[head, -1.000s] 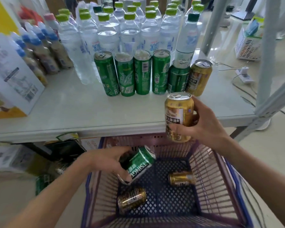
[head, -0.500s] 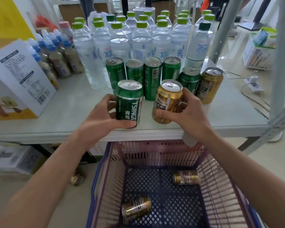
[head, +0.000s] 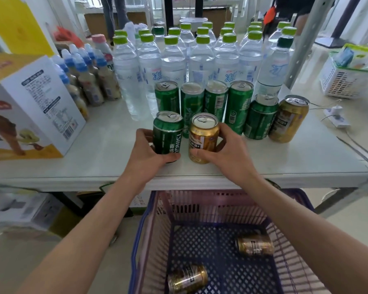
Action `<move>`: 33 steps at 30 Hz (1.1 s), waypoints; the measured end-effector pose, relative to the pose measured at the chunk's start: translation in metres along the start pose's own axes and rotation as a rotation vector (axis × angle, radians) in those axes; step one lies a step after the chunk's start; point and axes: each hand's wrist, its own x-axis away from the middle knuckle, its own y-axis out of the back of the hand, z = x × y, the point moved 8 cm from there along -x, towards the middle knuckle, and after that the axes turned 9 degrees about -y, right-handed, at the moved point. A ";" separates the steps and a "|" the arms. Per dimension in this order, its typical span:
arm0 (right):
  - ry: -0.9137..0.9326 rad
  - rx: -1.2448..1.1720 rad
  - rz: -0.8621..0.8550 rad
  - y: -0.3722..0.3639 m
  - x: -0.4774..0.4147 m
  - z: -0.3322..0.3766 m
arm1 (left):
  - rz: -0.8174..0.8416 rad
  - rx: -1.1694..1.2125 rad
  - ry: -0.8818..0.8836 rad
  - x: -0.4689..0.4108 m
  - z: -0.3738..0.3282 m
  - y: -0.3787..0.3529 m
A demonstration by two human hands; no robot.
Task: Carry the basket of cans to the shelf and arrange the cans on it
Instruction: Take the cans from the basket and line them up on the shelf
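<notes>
Left hand [head: 146, 154] is wrapped round an upright green can [head: 167, 135]; right hand [head: 228, 150] is wrapped round an upright gold can [head: 203, 137]. Both cans stand at centre frame on the shelf [head: 285, 162], just in front of the can row. Two gold cans lie in the basket [head: 149, 240] at lower frame. Judged rigid, smooth, thin-walled and dentable; weight cannot be told, possibly full. Best grip: mid-body, moderate pressure.

Pale tiled floor [head: 348, 221], brightly daylit. Grey metal upright [head: 304, 41] at right rear. White slotted crate [head: 344, 81] on floor beyond it; white power strip [head: 337, 120] nearby. Yellow panel [head: 15, 22] at upper left. Cardboard boxes [head: 98, 23] at rear.
</notes>
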 end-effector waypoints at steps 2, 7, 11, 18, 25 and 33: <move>-0.006 0.024 -0.017 -0.004 -0.003 -0.001 | -0.006 0.007 -0.007 -0.003 0.004 0.002; -0.041 0.047 -0.071 -0.006 -0.009 -0.007 | -0.002 -0.001 -0.016 -0.004 0.010 0.007; -0.052 0.040 -0.045 -0.012 -0.009 -0.009 | 0.010 -0.016 -0.031 -0.007 0.012 0.006; -0.069 0.071 0.001 -0.015 -0.010 -0.010 | 0.019 -0.067 -0.069 -0.013 0.007 -0.005; -0.434 0.048 0.235 -0.001 -0.001 -0.027 | -0.002 -0.279 0.028 0.008 -0.012 0.012; -0.663 0.212 1.482 -0.018 0.126 -0.107 | 0.812 -0.499 -0.120 0.110 0.010 -0.072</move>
